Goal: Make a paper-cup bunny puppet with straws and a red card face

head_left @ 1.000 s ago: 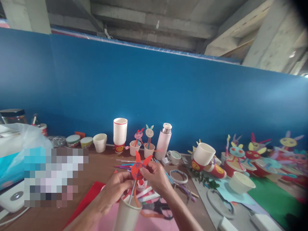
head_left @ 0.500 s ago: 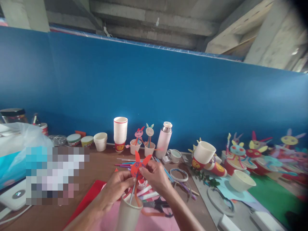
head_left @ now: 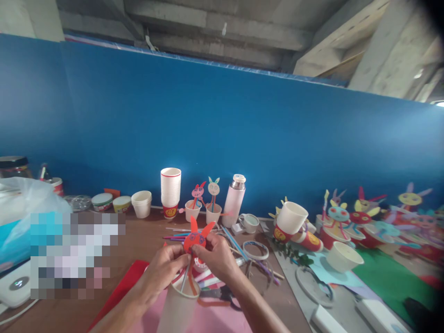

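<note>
An orange-red paper rabbit head (head_left: 194, 241) with two pointed ears and a drawn face is upright between my hands. My right hand (head_left: 217, 256) pinches its right side, thumb across the front. My left hand (head_left: 166, 266) is closed at its lower left edge, near the top of a thin stem. Below, a white paper cup (head_left: 178, 305) stands on pink paper (head_left: 222, 319). Inside the cup, a pale stem and an orange strip (head_left: 191, 280) rise toward the head. Dark scissors (head_left: 218, 294) and several markers (head_left: 210, 280) lie right of the cup, partly behind my right wrist.
Pipe cleaners (head_left: 175, 235) and a tape roll (head_left: 255, 249) lie farther back. A stack of cups (head_left: 170, 189), two finished cup figures (head_left: 214, 199) and a pink thermos (head_left: 235, 199) line the blue partition (head_left: 208, 125). More cup figures (head_left: 338, 222) crowd the right. A power bank (head_left: 17, 284) lies left.
The rabbit head has tilted and sits slightly lower and more left between my fingers. The cup's opening shows more, and the view has shifted a little.
</note>
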`<state>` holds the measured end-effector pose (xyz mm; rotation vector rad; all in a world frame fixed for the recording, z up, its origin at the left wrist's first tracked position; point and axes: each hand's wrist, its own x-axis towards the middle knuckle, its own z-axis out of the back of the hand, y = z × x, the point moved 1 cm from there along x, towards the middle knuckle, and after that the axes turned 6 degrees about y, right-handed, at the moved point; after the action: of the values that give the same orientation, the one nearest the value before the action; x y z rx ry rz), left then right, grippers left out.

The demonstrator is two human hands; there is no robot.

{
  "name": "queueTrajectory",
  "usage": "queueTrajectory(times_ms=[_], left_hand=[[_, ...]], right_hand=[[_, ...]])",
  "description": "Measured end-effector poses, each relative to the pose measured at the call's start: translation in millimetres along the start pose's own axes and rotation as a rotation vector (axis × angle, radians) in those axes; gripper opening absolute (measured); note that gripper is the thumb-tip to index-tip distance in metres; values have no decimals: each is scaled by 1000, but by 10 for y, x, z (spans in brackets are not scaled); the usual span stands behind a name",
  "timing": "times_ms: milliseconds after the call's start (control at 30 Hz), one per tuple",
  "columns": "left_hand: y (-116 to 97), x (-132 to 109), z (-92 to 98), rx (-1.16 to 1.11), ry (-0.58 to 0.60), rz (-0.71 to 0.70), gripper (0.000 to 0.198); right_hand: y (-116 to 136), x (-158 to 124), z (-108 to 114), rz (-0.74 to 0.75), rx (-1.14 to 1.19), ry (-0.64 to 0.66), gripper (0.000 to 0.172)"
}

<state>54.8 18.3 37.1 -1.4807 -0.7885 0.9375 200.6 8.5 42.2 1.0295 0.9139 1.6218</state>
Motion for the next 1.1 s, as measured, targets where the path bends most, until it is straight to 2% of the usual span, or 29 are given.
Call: queueTrajectory(times_ms=[267,500,733,1100], left_hand=[[-22,-12,-24,-67,-20,14,25],[-27,1,-10,-85,59,71,35],[49,44,42,-71,97,67,36],[58,35,31,-50,40,60,32]], right_hand=[[6,7,-17,-30,0,0,17],[-40,17,-33,-42,-72,-23,16],[-71,22,-22,-33,-45,0,17],[-117,35,-50,-43,-9,-7,15]])
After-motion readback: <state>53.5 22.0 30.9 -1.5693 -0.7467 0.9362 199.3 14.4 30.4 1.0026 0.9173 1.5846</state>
